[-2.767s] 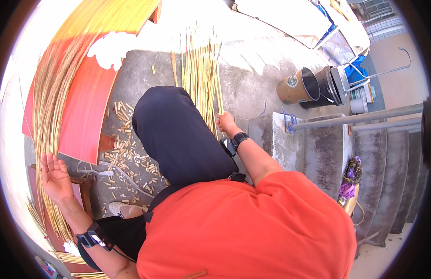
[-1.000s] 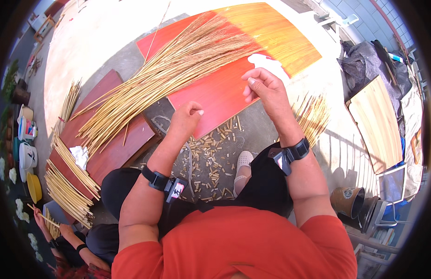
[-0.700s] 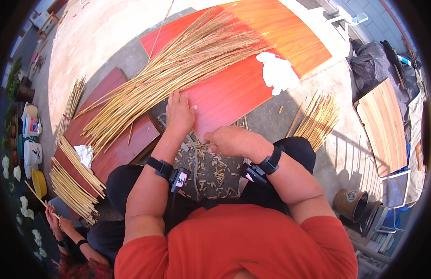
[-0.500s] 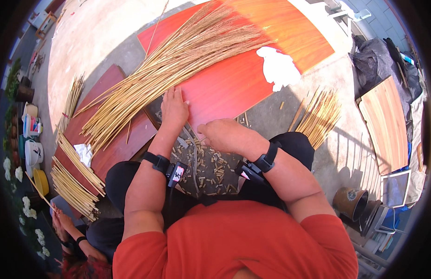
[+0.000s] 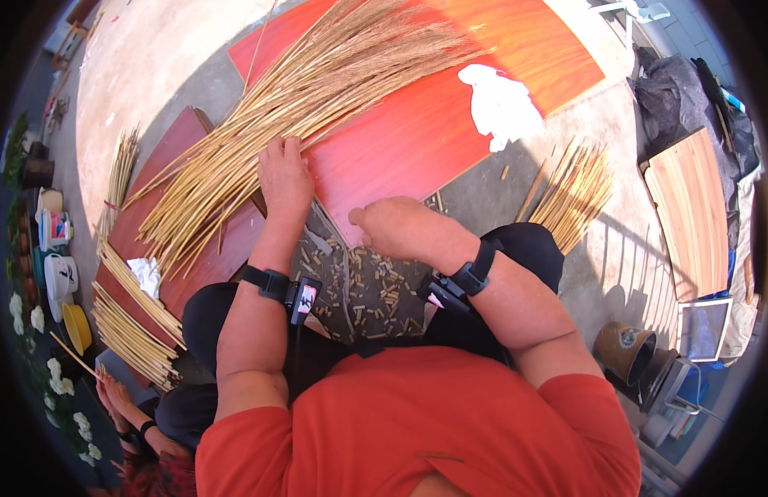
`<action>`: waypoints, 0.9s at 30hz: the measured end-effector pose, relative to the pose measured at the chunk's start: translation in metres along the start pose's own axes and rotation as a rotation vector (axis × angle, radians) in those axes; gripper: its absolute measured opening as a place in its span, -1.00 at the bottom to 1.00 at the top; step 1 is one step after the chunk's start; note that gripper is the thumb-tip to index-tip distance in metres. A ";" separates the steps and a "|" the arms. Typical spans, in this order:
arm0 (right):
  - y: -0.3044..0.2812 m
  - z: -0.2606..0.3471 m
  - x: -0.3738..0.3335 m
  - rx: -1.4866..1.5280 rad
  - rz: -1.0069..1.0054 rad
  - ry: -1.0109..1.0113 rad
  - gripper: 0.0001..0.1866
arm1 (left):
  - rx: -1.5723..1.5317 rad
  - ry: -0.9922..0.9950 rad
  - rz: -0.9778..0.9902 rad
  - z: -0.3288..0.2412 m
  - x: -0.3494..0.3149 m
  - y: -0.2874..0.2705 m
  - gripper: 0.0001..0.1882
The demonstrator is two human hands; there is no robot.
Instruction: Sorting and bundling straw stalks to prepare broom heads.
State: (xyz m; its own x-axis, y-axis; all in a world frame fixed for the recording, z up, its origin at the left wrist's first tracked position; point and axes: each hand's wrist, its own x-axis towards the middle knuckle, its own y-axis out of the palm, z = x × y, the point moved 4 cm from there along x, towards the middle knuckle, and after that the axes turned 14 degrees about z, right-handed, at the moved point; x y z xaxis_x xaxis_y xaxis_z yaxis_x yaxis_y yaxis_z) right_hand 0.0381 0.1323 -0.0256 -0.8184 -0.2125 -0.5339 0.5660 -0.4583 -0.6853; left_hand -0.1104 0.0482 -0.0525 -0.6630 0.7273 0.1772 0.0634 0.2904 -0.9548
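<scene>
The left hand [image 5: 284, 178] lies flat, fingers open, on the straw stalks [image 5: 260, 132], whose long axis runs up-right from it; the right hand [image 5: 392, 228], loosely curled and empty, hovers beside.

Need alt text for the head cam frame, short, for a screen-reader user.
Seen from above, a person in an orange shirt rests the left hand on a fan of long yellow stalks lying across a red board. The right hand hovers over short cut pieces on the ground between the knees.
</scene>
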 end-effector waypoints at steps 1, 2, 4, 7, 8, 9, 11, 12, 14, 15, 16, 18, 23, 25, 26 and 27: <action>-0.001 -0.001 0.002 0.002 0.004 -0.001 -0.77 | 0.000 -0.003 0.004 0.006 0.000 0.003 -0.78; -0.001 -0.001 0.004 0.014 0.027 0.004 -0.76 | 0.043 -0.069 0.036 0.017 0.000 0.009 -0.79; -0.001 -0.004 0.007 0.031 0.055 0.010 -0.76 | 0.115 -0.149 0.113 0.024 -0.002 0.012 -0.80; -0.004 -0.007 0.009 0.030 0.066 0.032 -0.76 | 0.187 -0.186 0.198 0.029 -0.004 0.016 -0.81; -0.006 -0.006 0.009 0.026 0.053 0.027 -0.76 | 0.187 -0.187 0.205 0.031 -0.004 0.018 -0.81; -0.008 -0.006 0.009 0.021 0.040 0.022 -0.76 | 0.232 -0.180 0.252 0.034 -0.005 0.021 -0.82; -0.008 -0.006 0.010 0.030 0.036 0.007 -0.76 | 0.275 -0.173 0.301 0.037 -0.006 0.025 -0.83; -0.009 -0.006 0.011 0.036 0.027 -0.009 -0.76 | 0.285 -0.178 0.321 0.039 -0.005 0.025 -0.84; -0.009 -0.006 0.012 0.039 0.046 0.003 -0.76 | 0.290 -0.180 0.343 0.041 -0.004 0.027 -0.85; -0.009 -0.006 0.012 0.040 0.061 0.012 -0.76 | 0.271 -0.147 0.304 0.040 -0.003 0.025 -0.88; -0.009 -0.006 0.011 0.041 0.063 0.013 -0.76 | 0.252 -0.114 0.263 0.038 -0.002 0.021 -0.91; -0.009 -0.006 0.010 0.025 0.059 0.011 -0.73 | 0.216 -0.098 0.235 0.036 0.000 0.016 -0.95; -0.007 -0.005 0.005 0.013 0.038 0.010 -0.74 | 0.161 -0.075 0.112 0.026 0.002 -0.006 -0.98; -0.007 -0.003 0.002 0.009 0.039 0.012 -0.74 | 0.166 -0.040 0.075 0.022 0.002 -0.018 -0.97; -0.007 -0.001 0.000 0.013 0.044 0.017 -0.74 | 0.173 0.008 0.009 0.021 0.000 -0.021 -0.97; -0.007 0.000 -0.001 0.017 0.048 0.021 -0.74 | 0.175 0.006 0.008 0.021 -0.002 -0.025 -0.97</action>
State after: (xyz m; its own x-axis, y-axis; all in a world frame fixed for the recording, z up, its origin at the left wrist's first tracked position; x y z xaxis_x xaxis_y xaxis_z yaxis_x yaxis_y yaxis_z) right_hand 0.0353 0.1354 -0.0204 -0.7877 -0.2163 -0.5768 0.6030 -0.4622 -0.6502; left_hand -0.1259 0.0267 -0.0339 -0.6584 0.7331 0.1707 -0.0631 0.1722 -0.9830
